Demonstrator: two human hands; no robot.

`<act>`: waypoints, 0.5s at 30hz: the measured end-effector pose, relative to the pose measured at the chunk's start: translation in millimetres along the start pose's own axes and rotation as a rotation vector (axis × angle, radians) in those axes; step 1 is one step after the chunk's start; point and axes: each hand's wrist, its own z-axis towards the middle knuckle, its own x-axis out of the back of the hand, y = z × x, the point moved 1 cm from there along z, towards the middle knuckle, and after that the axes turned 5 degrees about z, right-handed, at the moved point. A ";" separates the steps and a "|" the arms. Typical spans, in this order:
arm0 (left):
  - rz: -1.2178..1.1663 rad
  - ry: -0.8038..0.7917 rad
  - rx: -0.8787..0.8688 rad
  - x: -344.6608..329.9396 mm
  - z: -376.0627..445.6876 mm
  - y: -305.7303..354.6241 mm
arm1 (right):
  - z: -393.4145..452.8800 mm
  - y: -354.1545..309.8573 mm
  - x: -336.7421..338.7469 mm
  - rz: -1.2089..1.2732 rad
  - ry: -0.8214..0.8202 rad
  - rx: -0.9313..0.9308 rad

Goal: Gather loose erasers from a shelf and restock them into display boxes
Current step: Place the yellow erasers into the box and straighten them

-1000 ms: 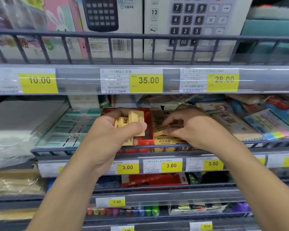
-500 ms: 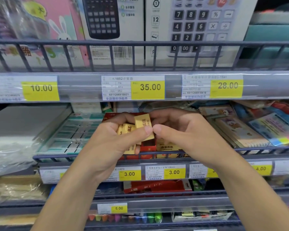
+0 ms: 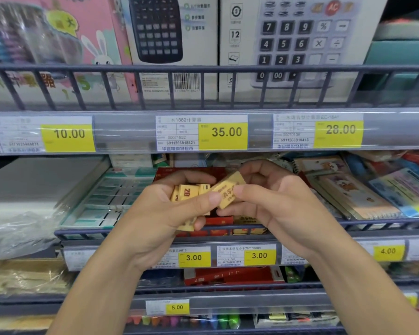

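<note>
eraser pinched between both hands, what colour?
Pale yellow eraser with darker printed characters, clearest in the head view.

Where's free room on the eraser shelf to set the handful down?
Little room. The red display box is hidden behind both hands; its fill can't be judged. Left is packed with teal packs, right with notebooks. The only open passage is the gap between the price rail and the wire fence.

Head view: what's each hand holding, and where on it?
Left hand grips a bunch of small yellow 2B erasers against its palm. Right hand pinches one yellow rectangular eraser by its long sides, the left thumb touching it too.
</note>
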 end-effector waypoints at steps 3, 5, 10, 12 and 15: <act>0.001 0.002 0.015 -1.3 1.1 0.0 | -3.3 -1.0 2.2 -0.011 -0.022 0.016; 0.010 0.007 0.027 -2.2 2.5 0.6 | -5.9 -4.2 4.0 -0.192 -0.043 0.045; 0.003 0.035 0.051 -2.8 7.5 1.9 | -13.1 -9.1 8.2 -0.438 0.007 0.149; 0.012 0.039 0.053 -4.2 8.0 2.1 | -16.0 -7.5 6.1 -0.478 0.020 0.209; 0.006 0.041 0.048 -5.6 8.5 2.8 | -18.6 -11.3 8.1 -0.531 0.048 0.244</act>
